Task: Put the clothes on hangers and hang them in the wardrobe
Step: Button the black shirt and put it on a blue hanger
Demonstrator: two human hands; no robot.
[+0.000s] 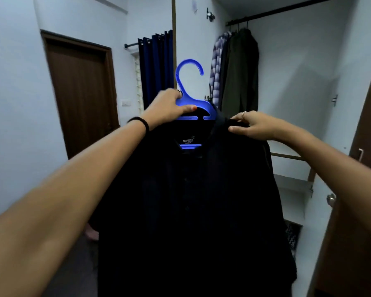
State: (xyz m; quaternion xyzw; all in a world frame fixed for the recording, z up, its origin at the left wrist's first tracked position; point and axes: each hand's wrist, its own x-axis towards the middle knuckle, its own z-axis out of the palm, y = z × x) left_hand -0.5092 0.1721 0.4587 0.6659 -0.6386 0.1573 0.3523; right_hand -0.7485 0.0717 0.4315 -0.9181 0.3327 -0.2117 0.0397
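Open wardrobe (291, 86) at far right, dark rail (287, 9) across its top; three hung garments (234, 71) bunched at the rail's left end, well apart from the hands; brown door (81, 93) far left; navy curtain (156, 67) beyond, in the middle. Black shirt (191, 211) near and central, draped on blue hanger (191, 103), hook upright and short of the rail. Left hand (169, 108) curled round the hanger's neck, thumb pressed on its front; right hand (257, 125) pinching the shirt's right shoulder fabric; black band (140, 122) on left wrist; ring (244, 113) on a right finger.
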